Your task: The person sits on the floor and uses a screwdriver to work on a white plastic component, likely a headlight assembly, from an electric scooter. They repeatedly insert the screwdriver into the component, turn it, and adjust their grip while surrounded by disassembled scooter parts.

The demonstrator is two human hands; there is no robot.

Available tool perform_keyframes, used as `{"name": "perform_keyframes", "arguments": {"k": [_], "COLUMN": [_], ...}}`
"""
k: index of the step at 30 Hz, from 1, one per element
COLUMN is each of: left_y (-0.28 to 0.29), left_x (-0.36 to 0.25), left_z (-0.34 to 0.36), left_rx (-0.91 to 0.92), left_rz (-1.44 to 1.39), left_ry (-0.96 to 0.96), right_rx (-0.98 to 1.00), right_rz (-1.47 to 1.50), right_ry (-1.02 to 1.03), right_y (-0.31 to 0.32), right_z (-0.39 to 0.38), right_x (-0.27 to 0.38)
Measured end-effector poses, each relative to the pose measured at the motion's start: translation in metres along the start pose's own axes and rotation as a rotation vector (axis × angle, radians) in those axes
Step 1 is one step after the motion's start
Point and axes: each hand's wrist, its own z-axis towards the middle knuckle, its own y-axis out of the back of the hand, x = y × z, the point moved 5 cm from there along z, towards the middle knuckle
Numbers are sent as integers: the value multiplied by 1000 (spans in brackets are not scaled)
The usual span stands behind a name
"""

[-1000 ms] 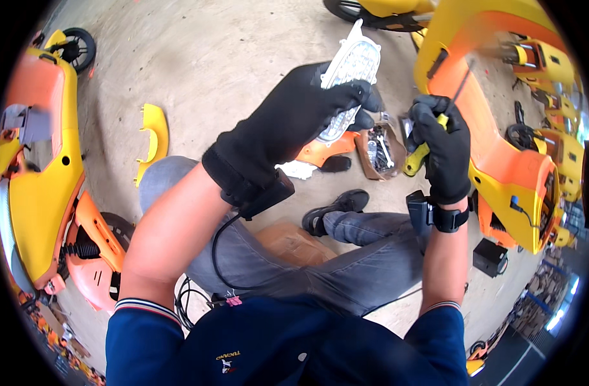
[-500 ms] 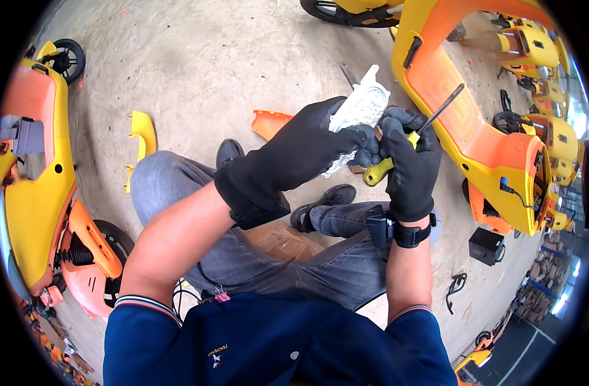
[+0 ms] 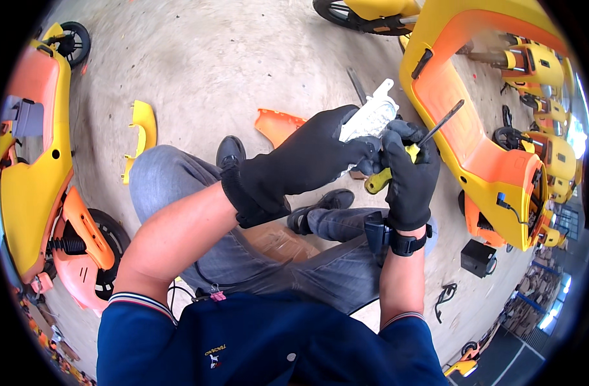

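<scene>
Grey floor (image 3: 198, 71): scuffed, with one yellow-orange scooter (image 3: 34, 206) at left, another (image 3: 471, 135) at right.
White lamp part (image 3: 375, 116): near the centre, tilted, gripped in the left hand (image 3: 307, 151).
Right hand (image 3: 413, 174): wrapped round a yellow-handled screwdriver (image 3: 412, 152), shaft pointing far right; cannot tell whether its fingers touch the lamp.
Handling: a steady left grip, shaft aimed off the lamp, should avoid scratches.

the lamp (image 3: 372, 118) looks glossy plastic, the floor (image 3: 224, 71) matt concrete.
</scene>
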Motion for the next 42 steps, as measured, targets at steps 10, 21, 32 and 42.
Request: {"name": "perform_keyframes", "arguments": {"k": [10,21,32,42], "left_y": [1,1,-3,-2], "left_x": [4,8,7,15], "left_z": [1,-1,-4,-3], "left_rx": [24,6,19,-9], "left_rz": [-44,37,101,148], "left_ry": [2,41,67,-36], "right_rx": [12,-25,-84,-86], "right_rz": [-8,-64,-461,-542], "right_ry": [23,5,107,119], "right_y": [-1,-8,-8,-7], "right_z": [0,-5,-15,-15], "right_x": [-2,9,20,22]}}
